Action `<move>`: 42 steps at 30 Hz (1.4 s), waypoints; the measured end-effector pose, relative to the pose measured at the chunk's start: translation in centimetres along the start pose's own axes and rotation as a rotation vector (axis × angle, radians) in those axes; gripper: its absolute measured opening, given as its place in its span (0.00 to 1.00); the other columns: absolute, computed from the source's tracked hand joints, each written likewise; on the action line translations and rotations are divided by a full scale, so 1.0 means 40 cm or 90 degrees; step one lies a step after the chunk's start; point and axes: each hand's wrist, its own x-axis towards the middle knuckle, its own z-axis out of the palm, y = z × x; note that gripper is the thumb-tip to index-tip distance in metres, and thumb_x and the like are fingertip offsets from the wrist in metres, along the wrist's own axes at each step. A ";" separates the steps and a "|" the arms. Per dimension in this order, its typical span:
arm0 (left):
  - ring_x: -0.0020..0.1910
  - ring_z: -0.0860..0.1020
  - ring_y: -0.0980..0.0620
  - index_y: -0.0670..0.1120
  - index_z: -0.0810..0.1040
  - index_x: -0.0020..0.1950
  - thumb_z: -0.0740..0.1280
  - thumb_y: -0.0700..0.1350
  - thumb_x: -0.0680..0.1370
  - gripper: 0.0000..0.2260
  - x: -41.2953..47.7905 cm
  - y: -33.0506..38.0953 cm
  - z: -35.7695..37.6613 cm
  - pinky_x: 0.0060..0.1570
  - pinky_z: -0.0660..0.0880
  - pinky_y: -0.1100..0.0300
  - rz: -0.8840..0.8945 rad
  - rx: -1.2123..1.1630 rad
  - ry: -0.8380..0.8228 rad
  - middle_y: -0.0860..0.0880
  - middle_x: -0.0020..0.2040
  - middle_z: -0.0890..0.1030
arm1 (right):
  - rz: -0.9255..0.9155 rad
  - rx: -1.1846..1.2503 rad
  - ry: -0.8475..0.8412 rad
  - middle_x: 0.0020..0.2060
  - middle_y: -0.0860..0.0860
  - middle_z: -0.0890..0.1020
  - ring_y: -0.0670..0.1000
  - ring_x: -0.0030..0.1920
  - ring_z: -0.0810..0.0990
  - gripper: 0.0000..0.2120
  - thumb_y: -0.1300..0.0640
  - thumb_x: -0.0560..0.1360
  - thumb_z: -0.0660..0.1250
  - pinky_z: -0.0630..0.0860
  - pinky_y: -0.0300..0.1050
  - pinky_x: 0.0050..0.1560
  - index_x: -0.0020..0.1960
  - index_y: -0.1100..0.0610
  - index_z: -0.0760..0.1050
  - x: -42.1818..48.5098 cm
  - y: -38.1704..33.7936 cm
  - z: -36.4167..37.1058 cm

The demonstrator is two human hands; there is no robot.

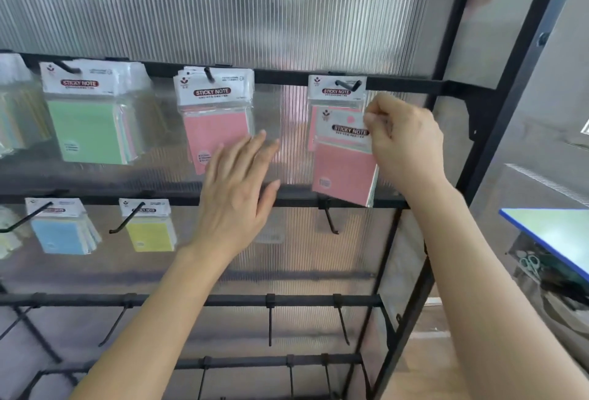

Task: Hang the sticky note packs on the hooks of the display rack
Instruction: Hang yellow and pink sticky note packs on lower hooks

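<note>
Ribbed translucent sheeting backs a black display rack. Right hand: grip clamped by the fingertips on the header card of a pink sticky note pack, held tilted just below the top-right hook and overlapping a hanging pack already on it. Left hand: grip apart, fingers straight, raised before the rack beside the middle pink pack. A green pack, blue pack and yellow pack hang further left.
</note>
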 end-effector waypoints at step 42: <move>0.70 0.61 0.45 0.45 0.67 0.69 0.54 0.50 0.78 0.21 0.021 0.021 0.066 0.69 0.53 0.45 0.048 0.049 -0.043 0.43 0.69 0.69 | 0.073 -0.032 0.134 0.49 0.56 0.76 0.57 0.51 0.73 0.08 0.55 0.75 0.66 0.66 0.47 0.46 0.49 0.60 0.74 0.216 0.085 0.171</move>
